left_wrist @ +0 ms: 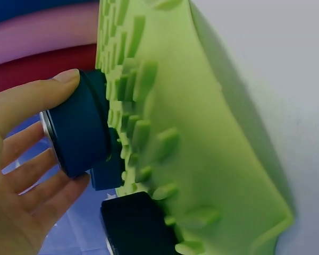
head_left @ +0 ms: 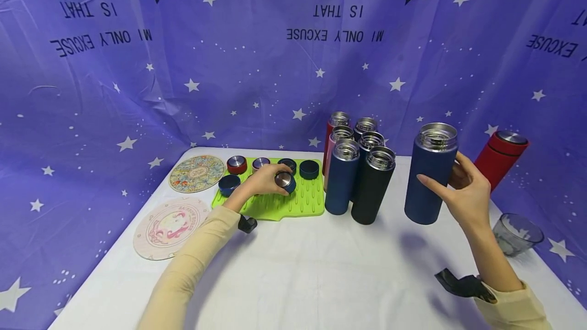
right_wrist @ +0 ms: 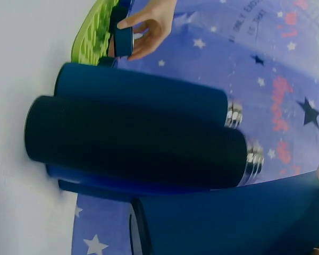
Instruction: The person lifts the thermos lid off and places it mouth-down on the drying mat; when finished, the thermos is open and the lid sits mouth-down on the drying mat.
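My left hand (head_left: pixel 262 180) pinches a dark blue bottle lid (head_left: pixel 285 182) with a steel top over the green drying mat (head_left: pixel 304 202). In the left wrist view, the thumb and fingers hold this lid (left_wrist: pixel 77 130) by its sides, close to the mat's raised nubs. Around it on the mat sit several other lids, among them a red lid (head_left: pixel 236 165) and a black lid (head_left: pixel 309 169). My right hand (head_left: pixel 468 195) grips an uncapped blue thermos bottle (head_left: pixel 428 180), upright and lifted off the table. Its flat base edge shows in the right wrist view.
Several uncapped bottles stand grouped between the hands, including a black bottle (head_left: pixel 372 190) and a blue bottle (head_left: pixel 341 180). Behind my right hand is a capped red bottle (head_left: pixel 501 157); a clear glass (head_left: pixel 518 236) stands at the right edge. Two round mats, one pink (head_left: pixel 171 228), lie left.
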The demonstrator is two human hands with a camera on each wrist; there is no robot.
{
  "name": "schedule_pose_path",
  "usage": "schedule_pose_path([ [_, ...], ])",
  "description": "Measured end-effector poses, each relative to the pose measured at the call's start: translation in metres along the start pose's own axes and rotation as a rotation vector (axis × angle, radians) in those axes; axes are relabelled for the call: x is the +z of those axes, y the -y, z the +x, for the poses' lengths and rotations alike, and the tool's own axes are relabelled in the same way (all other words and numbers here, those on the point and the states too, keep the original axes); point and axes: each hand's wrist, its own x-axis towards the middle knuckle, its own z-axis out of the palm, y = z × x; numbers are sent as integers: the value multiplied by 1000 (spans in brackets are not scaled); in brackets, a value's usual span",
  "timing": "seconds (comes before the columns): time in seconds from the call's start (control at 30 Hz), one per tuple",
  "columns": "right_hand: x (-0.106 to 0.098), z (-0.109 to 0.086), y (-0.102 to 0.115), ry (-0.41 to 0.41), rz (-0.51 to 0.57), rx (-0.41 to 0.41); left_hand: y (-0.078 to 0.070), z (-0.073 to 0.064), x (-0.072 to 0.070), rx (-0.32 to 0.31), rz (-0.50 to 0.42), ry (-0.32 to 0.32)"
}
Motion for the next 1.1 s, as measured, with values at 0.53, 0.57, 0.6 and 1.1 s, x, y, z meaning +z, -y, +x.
schedule_pose_path([
  [0.53, 16, 42, -49, -47, 82, 253, 4, 7, 7, -50, 36, 46],
  [0.57, 19, 44, -53, -46, 95, 265, 5, 7, 8, -48, 36, 43],
  [0.6, 21, 45, -56, -46, 110, 278, 5, 7, 9, -48, 39, 39],
  [1.1, 58, 66, -86, 47, 64, 359, 4, -2, 13, -56, 60, -35],
])
